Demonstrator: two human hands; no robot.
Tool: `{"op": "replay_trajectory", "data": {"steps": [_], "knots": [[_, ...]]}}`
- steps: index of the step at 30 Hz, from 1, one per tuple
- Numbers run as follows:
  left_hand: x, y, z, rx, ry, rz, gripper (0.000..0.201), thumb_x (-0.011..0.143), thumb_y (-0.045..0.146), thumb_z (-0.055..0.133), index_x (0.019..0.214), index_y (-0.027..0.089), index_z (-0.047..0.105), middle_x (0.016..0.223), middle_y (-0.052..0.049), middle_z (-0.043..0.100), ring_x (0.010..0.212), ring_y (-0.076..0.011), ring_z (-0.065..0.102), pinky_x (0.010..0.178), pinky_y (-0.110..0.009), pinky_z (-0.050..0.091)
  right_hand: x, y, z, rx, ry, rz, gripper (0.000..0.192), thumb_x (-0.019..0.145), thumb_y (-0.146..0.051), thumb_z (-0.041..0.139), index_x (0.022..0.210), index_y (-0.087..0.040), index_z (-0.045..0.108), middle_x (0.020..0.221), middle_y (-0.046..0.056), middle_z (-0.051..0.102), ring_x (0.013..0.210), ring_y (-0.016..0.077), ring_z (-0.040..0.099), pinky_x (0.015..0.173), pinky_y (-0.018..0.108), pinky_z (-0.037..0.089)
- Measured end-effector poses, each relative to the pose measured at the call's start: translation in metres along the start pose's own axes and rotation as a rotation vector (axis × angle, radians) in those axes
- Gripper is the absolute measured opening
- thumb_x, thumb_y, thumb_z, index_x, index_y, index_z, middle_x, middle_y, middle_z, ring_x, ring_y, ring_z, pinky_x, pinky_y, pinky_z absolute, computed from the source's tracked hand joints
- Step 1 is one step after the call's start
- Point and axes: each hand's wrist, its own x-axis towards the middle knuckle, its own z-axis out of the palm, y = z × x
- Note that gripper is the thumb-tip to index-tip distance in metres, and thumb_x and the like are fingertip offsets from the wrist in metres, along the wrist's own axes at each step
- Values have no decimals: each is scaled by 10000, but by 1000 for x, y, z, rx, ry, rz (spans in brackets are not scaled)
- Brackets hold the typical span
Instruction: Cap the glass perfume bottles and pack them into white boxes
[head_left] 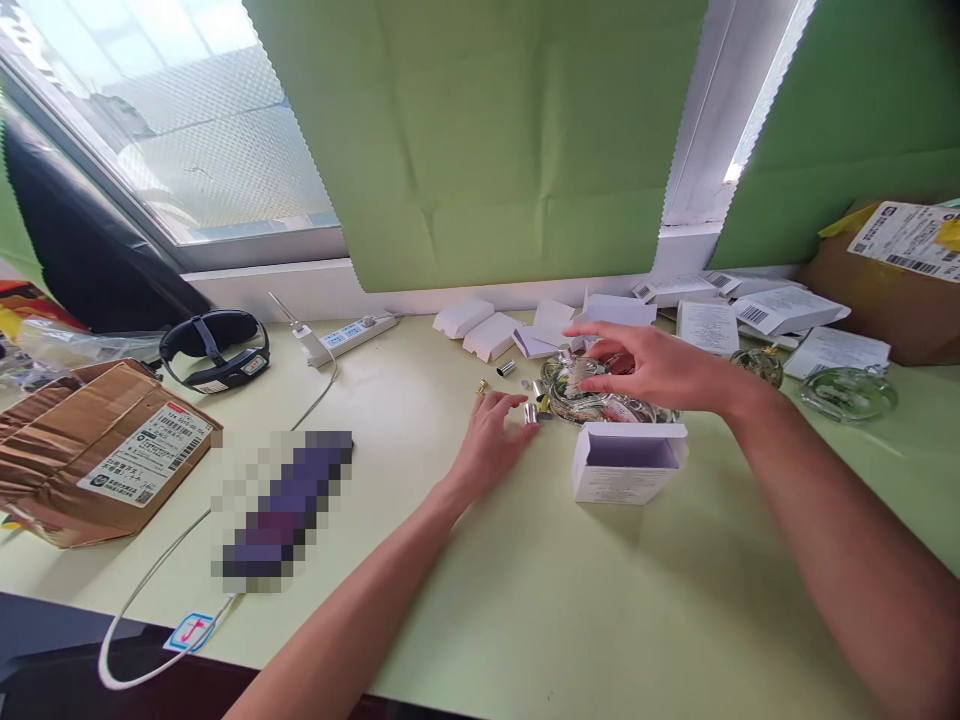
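Two hands work over a pale green table [525, 600]. The left hand [491, 440] rests palm down near the middle of the table, fingers loosely curled, with its fingertips touching a small silver cap [530, 412]. Whether it pinches the cap is hard to tell. The right hand [652, 368] hovers above a round glass dish [581, 392], fingers spread and bent a little, holding nothing that shows. The dish sits toward the back edge of the table, just right of the left hand.

More small caps lie close by: a gold one [481, 387] and another silver one [506, 368] behind the left hand. An open white box [626, 462] stands in front of the dish (its flap is up). Folded white boxes [480, 328] lie along the back edge, with paper sheets [750, 312] farther right. Another glass dish [847, 392] sits near the right edge, beside a brown box [892, 290] in the back right corner.

At the left edge lies a taped brown parcel [105, 455]. Behind it are a black headband [214, 352] and a white power strip [352, 335], with a white cable [157, 575] running to the front edge.
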Motion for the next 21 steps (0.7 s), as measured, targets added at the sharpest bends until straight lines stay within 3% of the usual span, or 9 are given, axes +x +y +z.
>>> {"op": "replay_trajectory", "data": {"steps": [4, 10, 15, 18, 21], "knots": [[-1, 3, 7, 116, 14, -6, 344, 850, 356, 710, 1169, 240, 652, 1143, -67, 628, 1162, -273, 516, 1038, -476, 435, 0, -3, 0, 4, -6, 6, 629, 824, -542, 670, 1404, -331, 548, 1201, 86, 717, 1094, 282, 675, 887, 413, 528], [5, 4, 4, 61, 66, -41, 203, 901, 211, 622, 1096, 202, 677, 1073, -70, 693, 1037, -244, 578, 975, -437, 464, 0, -7, -1, 30, -13, -10, 474, 811, -501, 679, 1229, -277, 682, 1198, 48, 723, 1032, 254, 679, 834, 355, 532], [4, 19, -8, -165, 222, -1, 233, 994, 322, 503, 1152, 223, 643, 1102, -57, 702, 932, -172, 617, 783, -302, 495, -1, -11, -3, -7, -57, -17, 462, 844, -487, 644, 1256, -283, 692, 1018, 34, 748, 816, 203, 664, 707, 319, 481], [-2, 35, -13, -341, 282, 56, 270, 1004, 385, 489, 1178, 254, 650, 1128, -46, 700, 907, -149, 616, 778, -276, 481, -1, -13, -4, -38, -92, -5, 489, 860, -472, 624, 1311, -288, 666, 880, 21, 738, 690, 173, 619, 623, 293, 424], [-7, 45, -15, -440, 320, 51, 299, 994, 418, 505, 1194, 251, 652, 1076, -57, 705, 899, -153, 620, 777, -275, 479, -1, -15, -4, -65, -123, -7, 467, 864, -467, 619, 1298, -304, 673, 940, 26, 746, 683, 169, 612, 607, 284, 403]]}}
